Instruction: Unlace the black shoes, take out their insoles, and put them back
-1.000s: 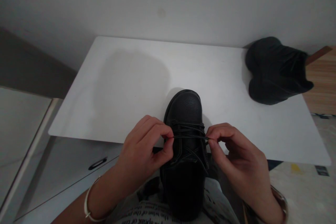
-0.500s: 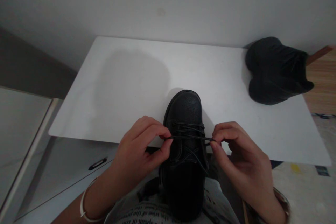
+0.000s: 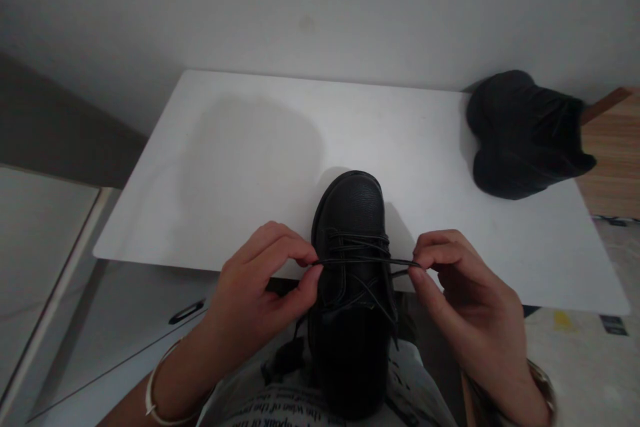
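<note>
A black leather lace-up shoe (image 3: 351, 207) points away from me, its toe on the white table and its heel end close to my lap. My left hand (image 3: 273, 280) pinches a black shoelace (image 3: 363, 260) at the shoe's left side. On the other side, my right hand (image 3: 465, 300) pinches the same stretch of lace between thumb and forefinger. Between the two hands the lace runs taut across the shoe's tongue. More lace crosses lower down near the opening, and a loose piece hangs at the right edge.
Another pair of black shoes (image 3: 525, 137) stands at the right end of the white table (image 3: 240, 167). Behind the table rises a pale wall (image 3: 320, 7). A drawer front with a dark oval handle (image 3: 187, 312) lies at lower left, and patterned cloth covers my lap.
Both hands have moved slightly apart, the left one leftward and the right one rightward, so a longer span of lace shows between them. The shoe has stayed in place.
</note>
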The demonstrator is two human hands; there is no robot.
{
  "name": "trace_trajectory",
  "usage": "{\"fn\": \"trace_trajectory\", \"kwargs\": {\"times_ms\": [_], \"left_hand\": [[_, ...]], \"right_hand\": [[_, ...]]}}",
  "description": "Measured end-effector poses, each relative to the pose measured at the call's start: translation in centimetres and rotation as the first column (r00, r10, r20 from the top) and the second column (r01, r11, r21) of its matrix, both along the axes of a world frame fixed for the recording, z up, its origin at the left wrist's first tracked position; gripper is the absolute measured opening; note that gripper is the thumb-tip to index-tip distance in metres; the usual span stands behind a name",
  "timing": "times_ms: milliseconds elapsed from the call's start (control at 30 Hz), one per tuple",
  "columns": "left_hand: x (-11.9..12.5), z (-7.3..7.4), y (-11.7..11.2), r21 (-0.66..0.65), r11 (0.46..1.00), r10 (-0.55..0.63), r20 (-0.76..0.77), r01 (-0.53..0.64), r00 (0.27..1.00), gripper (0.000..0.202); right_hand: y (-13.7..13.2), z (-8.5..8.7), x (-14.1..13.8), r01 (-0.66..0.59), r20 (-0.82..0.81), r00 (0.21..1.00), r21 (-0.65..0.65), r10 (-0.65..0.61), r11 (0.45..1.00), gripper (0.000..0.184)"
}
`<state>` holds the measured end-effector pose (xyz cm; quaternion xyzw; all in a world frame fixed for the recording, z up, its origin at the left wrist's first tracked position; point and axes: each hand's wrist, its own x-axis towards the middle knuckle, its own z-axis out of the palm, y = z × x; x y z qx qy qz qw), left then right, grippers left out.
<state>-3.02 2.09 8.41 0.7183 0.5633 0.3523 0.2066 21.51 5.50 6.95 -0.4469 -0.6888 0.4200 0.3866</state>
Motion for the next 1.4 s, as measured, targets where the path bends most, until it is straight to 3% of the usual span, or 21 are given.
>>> {"fn": "trace_trajectory", "kwargs": {"times_ms": [67, 267, 500, 733, 967, 1200, 1400], "left_hand": [[-0.1, 0.1, -0.1, -0.001, 1.0, 0.002, 0.004, -0.002, 1.0, 0.009], [0.2, -0.9, -0.4, -0.091, 0.994, -0.056, 0.033, 0.058, 0.998, 0.004], [-0.4, -0.4, 0.0, -0.04, 0.999, 0.015, 0.032, -0.014, 0.999, 0.012], [-0.1, -0.7, -0.2, -0.129, 0.988, -0.073, 0.056, 0.08, 0.996, 0.002], [-0.8, -0.3, 0.0, -0.032, 0.999, 0.009, 0.072, -0.007, 0.997, 0.011], [-0.2, -0.7, -0.1, -0.114, 0.99, -0.076, 0.038, 0.08, 0.996, 0.001], [-0.8, -0.5, -0.1, -0.045, 0.999, 0.014, 0.11, -0.009, 0.994, 0.011]], "right_hand": [[0.1, 0.1, 0.1, 0.01, 0.002, 1.0, 0.008, -0.01, 1.0, 0.01], [0.0, -0.3, -0.1, -0.129, -0.004, 0.992, -0.067, 0.129, 0.989, 0.008], [0.3, 0.1, 0.4, 0.006, -0.024, 1.0, -0.035, -0.007, 0.999, 0.01], [0.3, -0.4, 0.2, -0.106, -0.01, 0.994, -0.08, 0.105, 0.991, 0.008], [0.5, -0.1, 1.1, 0.058, -0.079, 0.995, -0.085, -0.064, 0.995, 0.008], [0.3, -0.4, 0.4, -0.071, -0.008, 0.997, -0.089, 0.071, 0.993, 0.003], [0.5, -0.3, 1.2, 0.094, -0.053, 0.994, -0.096, -0.1, 0.991, 0.01]]}}
